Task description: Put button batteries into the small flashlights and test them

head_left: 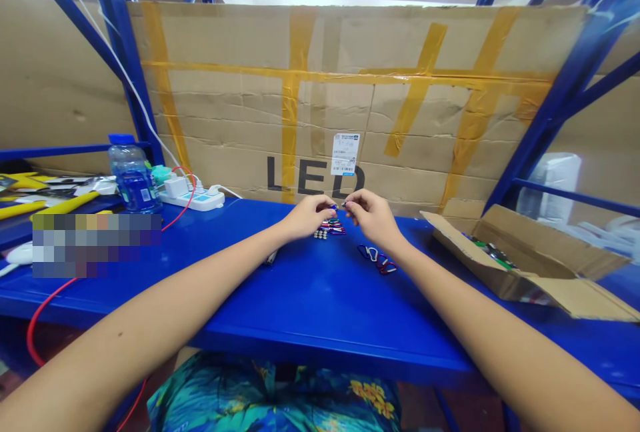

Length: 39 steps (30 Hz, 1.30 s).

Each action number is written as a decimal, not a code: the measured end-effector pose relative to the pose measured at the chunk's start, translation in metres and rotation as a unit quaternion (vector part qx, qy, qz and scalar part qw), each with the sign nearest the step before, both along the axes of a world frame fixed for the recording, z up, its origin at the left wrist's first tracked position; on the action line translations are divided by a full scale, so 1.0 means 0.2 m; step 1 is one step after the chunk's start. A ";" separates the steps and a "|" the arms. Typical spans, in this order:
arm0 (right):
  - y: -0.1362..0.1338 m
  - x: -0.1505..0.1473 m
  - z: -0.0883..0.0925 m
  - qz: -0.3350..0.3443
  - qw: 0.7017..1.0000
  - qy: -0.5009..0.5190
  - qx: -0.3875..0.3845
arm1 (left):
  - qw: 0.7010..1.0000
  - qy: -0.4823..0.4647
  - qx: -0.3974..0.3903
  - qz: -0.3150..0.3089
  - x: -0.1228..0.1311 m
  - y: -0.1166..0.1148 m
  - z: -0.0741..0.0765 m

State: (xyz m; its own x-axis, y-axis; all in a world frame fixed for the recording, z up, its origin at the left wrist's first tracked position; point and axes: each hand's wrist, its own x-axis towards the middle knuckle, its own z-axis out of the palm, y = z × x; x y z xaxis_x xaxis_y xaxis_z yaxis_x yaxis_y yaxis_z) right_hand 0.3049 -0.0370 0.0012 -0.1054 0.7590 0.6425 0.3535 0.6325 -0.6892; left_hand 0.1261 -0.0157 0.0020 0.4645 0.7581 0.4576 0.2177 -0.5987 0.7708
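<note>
My left hand (310, 216) and my right hand (371, 217) meet over the back half of the blue table, fingertips almost touching. A tiny blue piece (334, 207) shows in the pinch of my left hand. Between the closed right fingertips is a tiny dark, metallic piece (343, 205), too small to name. Just below the hands lie small coloured metal pieces (336, 227) in a bunch, red and blue among them. Beside these sit several silvery button cells (321, 235) in rows. Carabiners (371, 253), blue, silver and red, rest under my right wrist.
An opened cardboard box (530, 272) with small items stands on the right. On the left are a power strip (193, 199), a blue-capped bottle (133, 175) and yellow-handled tools (65, 207). A small object (271, 257) lies by my left forearm. Cardboard (235, 119) walls the back.
</note>
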 end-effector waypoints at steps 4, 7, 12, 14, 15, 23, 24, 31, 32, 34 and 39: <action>0.00 0.00 0.00 0.011 1.000 -0.023 -0.001 | 0.999 0.022 -0.018 -0.026 0.01 -0.04 0.00; -0.01 0.01 0.00 0.010 0.999 -0.053 -0.003 | 0.998 0.035 0.044 0.003 0.01 -0.04 0.00; -0.01 0.02 -0.01 -0.011 0.995 -0.098 -0.002 | 0.990 0.065 0.120 0.028 0.00 -0.03 -0.02; -0.01 0.02 -0.02 -0.011 0.994 -0.105 -0.014 | 0.978 0.105 0.173 0.042 -0.01 -0.04 -0.02; 0.00 0.01 -0.02 -0.006 0.994 -0.102 -0.027 | 0.968 0.135 0.208 0.050 -0.02 -0.05 -0.02; -0.04 -0.01 -0.01 0.150 0.956 0.098 -0.234 | 0.852 0.265 0.438 0.104 -0.04 -0.05 -0.01; -0.04 -0.01 -0.01 0.162 0.949 0.110 -0.248 | 0.846 0.267 0.450 0.103 -0.04 -0.06 -0.01; -0.02 0.00 0.00 0.154 0.968 0.086 -0.176 | 0.892 0.199 0.395 0.093 -0.01 -0.07 0.00; -0.02 0.00 0.00 0.139 0.976 0.071 -0.152 | 0.900 0.201 0.375 0.098 -0.01 -0.07 0.00; -0.01 0.00 -0.01 0.107 0.987 0.039 -0.110 | 0.909 0.224 0.335 0.107 0.00 -0.07 0.00; -0.02 0.00 -0.01 0.068 0.994 -0.018 -0.079 | 0.915 0.261 0.287 0.108 -0.01 -0.09 0.01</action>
